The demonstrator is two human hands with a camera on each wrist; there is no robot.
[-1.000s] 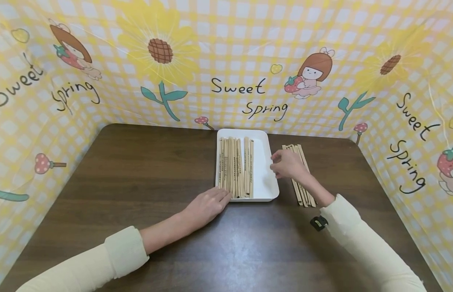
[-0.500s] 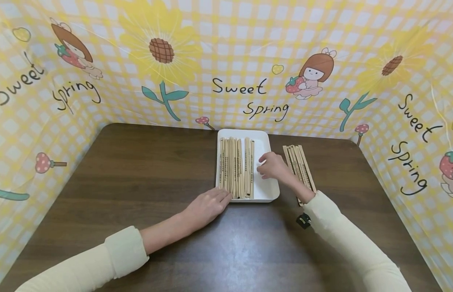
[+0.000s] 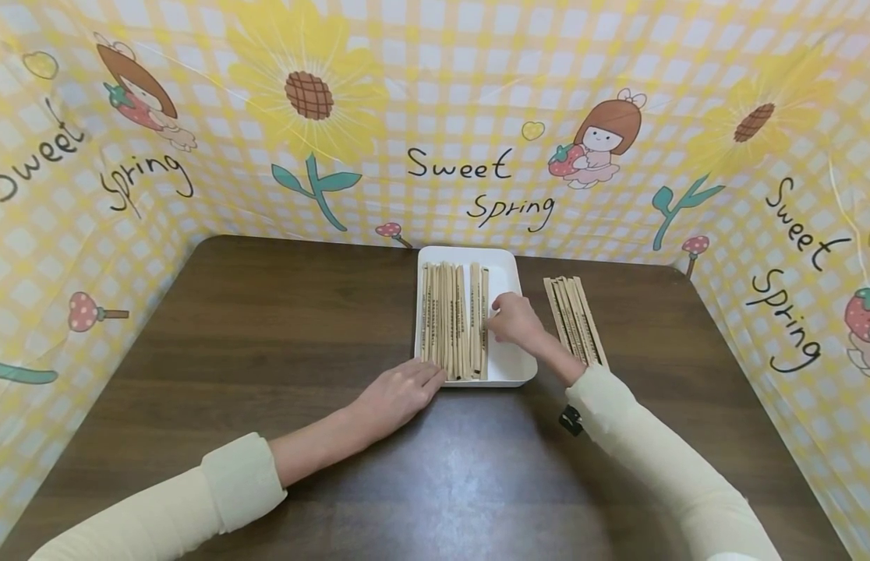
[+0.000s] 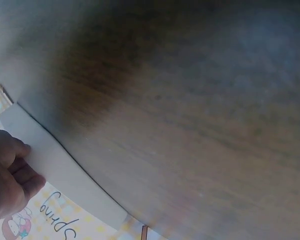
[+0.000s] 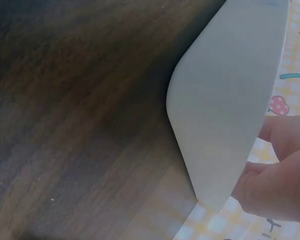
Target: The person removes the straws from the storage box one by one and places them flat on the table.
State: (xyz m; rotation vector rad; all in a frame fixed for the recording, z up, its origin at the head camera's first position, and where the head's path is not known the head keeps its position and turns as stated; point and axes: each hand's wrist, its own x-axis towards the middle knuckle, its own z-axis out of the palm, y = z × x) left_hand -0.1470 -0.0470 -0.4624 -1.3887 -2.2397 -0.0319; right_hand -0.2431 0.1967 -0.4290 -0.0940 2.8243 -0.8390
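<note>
A white tray (image 3: 512,362) holds a row of slim, brown paper-wrapped sticks (image 3: 445,319) with dark print. At its near left corner my left hand (image 3: 401,393) grips the rim, and in the left wrist view its bent fingertips overlap the white wall. My right hand (image 3: 515,321) is over the tray's right part, bent fingers right at the rightmost stick (image 3: 484,343). The tray's wall (image 5: 220,100) hides those fingertips in the right wrist view, so I cannot tell whether they pinch the stick. Outside the tray on the right lies a bundle of similar sticks (image 3: 574,315).
The brown wooden table (image 3: 288,327) stretches left of and in front of the tray. Yellow checked cloth walls (image 3: 379,93) enclose its back and sides, right behind the tray's far edge. A small black device (image 3: 570,419) hangs at the right sleeve.
My right hand has moved left from the tray's right rim to the rightmost stick in the row. The left hand, the tray and the bundle stay where they were.
</note>
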